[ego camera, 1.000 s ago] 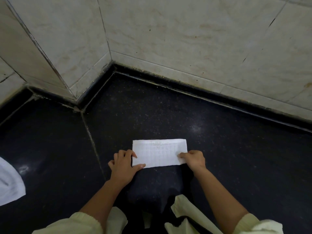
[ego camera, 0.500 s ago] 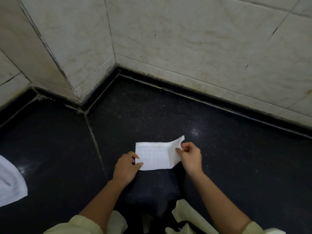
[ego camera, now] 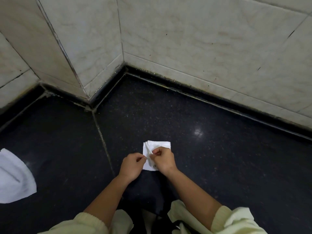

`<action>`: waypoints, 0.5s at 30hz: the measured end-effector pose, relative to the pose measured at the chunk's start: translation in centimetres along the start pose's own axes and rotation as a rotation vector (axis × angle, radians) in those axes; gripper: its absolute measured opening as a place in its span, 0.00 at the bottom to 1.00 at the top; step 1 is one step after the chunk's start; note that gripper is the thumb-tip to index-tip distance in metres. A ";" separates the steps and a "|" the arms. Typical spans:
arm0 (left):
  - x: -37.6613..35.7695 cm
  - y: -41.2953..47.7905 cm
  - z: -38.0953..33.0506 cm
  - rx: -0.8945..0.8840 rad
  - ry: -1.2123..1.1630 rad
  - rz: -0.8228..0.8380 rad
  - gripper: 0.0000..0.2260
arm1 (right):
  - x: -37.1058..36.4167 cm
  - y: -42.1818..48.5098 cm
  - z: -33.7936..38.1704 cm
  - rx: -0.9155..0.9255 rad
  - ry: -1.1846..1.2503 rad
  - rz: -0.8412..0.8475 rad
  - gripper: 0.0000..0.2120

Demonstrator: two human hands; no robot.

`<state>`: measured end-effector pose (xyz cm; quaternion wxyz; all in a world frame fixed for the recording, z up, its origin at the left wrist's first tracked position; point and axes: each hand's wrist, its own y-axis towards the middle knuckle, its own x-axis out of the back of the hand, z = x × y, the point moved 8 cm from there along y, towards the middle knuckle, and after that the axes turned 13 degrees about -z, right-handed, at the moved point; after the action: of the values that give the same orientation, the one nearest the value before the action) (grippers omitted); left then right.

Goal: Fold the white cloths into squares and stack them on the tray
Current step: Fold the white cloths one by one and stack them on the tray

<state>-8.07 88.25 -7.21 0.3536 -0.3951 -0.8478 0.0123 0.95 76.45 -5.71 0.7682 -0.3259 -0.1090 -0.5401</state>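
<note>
A small white cloth [ego camera: 158, 145] lies on the dark speckled floor, folded over into a rough square. My right hand [ego camera: 163, 159] pinches the folded-over end near the cloth's left edge, fingers curled on it. Close beside it, my left hand [ego camera: 132, 164] pinches the cloth's left edge between thumb and fingertips. Both hands cover the cloth's near half. No tray is in view.
Another white cloth [ego camera: 13, 176] lies on the floor at the far left, cut off by the frame edge. Pale tiled walls [ego camera: 202, 48] with a black skirting meet in a corner behind the cloth. A grout line [ego camera: 103, 141] runs across the floor left of my hands.
My right hand lifted the cloth's right end and carried it over to the left, turning the long strip into a square. My left hand shifted from pressing the left end to pinching it.
</note>
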 end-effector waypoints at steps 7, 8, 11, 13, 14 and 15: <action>0.0 0.2 0.3 0.057 -0.046 0.022 0.15 | -1.1 -0.5 -0.9 -0.023 0.014 0.025 0.04; 0.1 0.2 0.4 0.064 -0.049 0.018 0.16 | -1.2 -0.6 -0.9 -0.023 0.032 0.036 0.03; 0.5 0.4 0.6 0.092 -0.063 -0.015 0.16 | -1.4 -1.0 -0.9 -0.019 0.028 0.084 0.08; 0.9 0.5 0.6 0.100 -0.054 -0.037 0.14 | -1.6 -1.3 -1.0 -0.030 0.037 0.123 0.10; 1.1 0.5 0.5 0.099 -0.044 -0.042 0.13 | -1.5 -1.2 -1.0 -0.039 0.048 0.127 0.11; 1.3 0.4 0.4 0.095 -0.033 -0.049 0.10 | -1.2 -1.0 -1.0 -0.044 0.055 0.114 0.11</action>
<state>-8.56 89.50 -6.87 0.3580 -0.3566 -0.8615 0.0503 -0.62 76.50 -6.72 0.7931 -0.3332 -0.0571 -0.5067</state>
